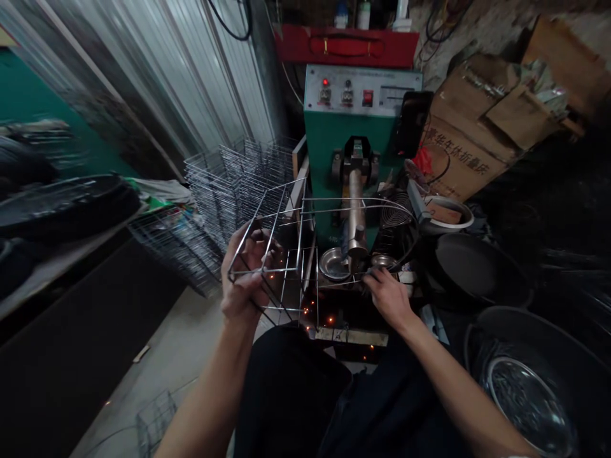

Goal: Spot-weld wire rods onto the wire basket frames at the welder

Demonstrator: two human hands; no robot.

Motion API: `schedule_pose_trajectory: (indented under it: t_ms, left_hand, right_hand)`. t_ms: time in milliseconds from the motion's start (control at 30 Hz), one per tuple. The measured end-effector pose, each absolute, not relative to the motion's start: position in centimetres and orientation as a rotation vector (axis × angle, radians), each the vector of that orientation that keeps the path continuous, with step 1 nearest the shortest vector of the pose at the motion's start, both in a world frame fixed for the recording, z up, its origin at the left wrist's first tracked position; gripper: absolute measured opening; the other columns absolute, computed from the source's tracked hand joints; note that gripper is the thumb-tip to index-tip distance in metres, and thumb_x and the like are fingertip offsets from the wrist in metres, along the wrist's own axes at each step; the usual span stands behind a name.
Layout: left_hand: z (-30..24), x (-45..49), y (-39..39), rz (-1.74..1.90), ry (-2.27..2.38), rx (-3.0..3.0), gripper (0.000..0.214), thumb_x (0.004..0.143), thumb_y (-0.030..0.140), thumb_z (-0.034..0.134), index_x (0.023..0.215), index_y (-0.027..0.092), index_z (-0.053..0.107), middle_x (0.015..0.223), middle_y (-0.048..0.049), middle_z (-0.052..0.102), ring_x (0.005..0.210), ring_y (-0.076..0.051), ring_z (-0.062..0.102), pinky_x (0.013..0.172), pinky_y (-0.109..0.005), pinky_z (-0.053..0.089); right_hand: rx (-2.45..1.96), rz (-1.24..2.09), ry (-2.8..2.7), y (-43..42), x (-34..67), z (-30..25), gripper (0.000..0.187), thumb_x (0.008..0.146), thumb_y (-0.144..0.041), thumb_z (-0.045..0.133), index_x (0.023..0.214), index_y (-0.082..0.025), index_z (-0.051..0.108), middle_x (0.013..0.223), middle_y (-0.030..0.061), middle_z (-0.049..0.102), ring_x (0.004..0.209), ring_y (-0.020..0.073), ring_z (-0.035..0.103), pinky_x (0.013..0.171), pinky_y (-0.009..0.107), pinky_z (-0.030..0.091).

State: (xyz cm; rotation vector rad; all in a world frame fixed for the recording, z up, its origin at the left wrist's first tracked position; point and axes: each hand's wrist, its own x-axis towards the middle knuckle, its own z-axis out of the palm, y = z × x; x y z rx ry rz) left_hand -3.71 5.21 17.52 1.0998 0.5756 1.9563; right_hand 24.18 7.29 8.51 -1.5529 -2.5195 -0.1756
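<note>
My left hand (248,270) is closed around the bars of a wire rack (285,270), a box-like frame of thin metal rods held tilted in front of the machine. Long rods of it reach right, past the electrode arm of a green spot welder (324,152). Just below the electrode tip (356,254), my right hand (387,294) pinches at the end of a thin wire; its fingertips are dark and partly hidden. Orange sparks (329,319) fall beneath the tip, between my hands. A small metal dish (333,263) sits beside the electrode.
Stacked wire racks (229,184) stand on the left by corrugated metal sheeting. Black round pans (477,270) and a glass-like dish (529,404) lie at right. Behind are a cardboard box (468,140), a phone (414,124) on the welder and a red toolbox (348,48).
</note>
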Motion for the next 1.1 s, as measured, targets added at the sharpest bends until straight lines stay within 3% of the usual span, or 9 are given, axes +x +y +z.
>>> schedule_pose_trajectory:
  t_ms: [333,567,800,1100]
  left_hand:
    - [16.1,-6.1,8.0,1.884,0.597,0.978,0.044,0.061,0.027,0.075,0.105,0.021,0.073,0.102,-0.0066,0.072,0.090,-0.022,0.068,0.076,-0.032,0.060]
    - [16.6,-6.0,8.8,1.879,0.528,1.129,0.061,0.058,0.033,0.083,0.116,0.020,0.072,0.104,-0.0063,0.069,0.092,-0.020,0.067,0.077,-0.028,0.058]
    - [17.1,-5.3,8.6,1.846,0.524,1.283,0.061,0.061,0.038,0.086,0.119,0.026,0.071,0.110,-0.0048,0.067,0.098,-0.024,0.066,0.080,-0.033,0.055]
    - [17.2,-5.2,8.8,1.856,0.505,1.242,0.060,0.059,0.037,0.086,0.116,0.026,0.072,0.109,-0.0060,0.065,0.103,-0.025,0.062,0.074,-0.028,0.054]
  right_hand:
    - [-1.636,-0.150,-2.501,6.8,23.6,9.5,0.034,0.100,-0.005,0.046,0.116,-0.021,0.071,0.121,0.0118,0.070,0.117,0.0239,0.059,0.084,0.029,0.051]
    - [-1.586,-0.173,-2.452,7.8,23.1,9.0,0.034,0.097,-0.003,0.049,0.110,-0.021,0.073,0.116,0.0109,0.073,0.115,0.0233,0.062,0.084,0.028,0.053]
    - [-1.580,-0.183,-2.404,8.5,23.2,7.7,0.039,0.095,-0.002,0.047,0.118,-0.020,0.073,0.119,0.0118,0.073,0.116,0.0243,0.062,0.087,0.030,0.052]
    - [-1.581,-0.147,-2.384,8.9,23.3,7.7,0.039,0.092,-0.001,0.050,0.116,-0.022,0.073,0.118,0.0092,0.073,0.115,0.0222,0.061,0.084,0.027,0.051]
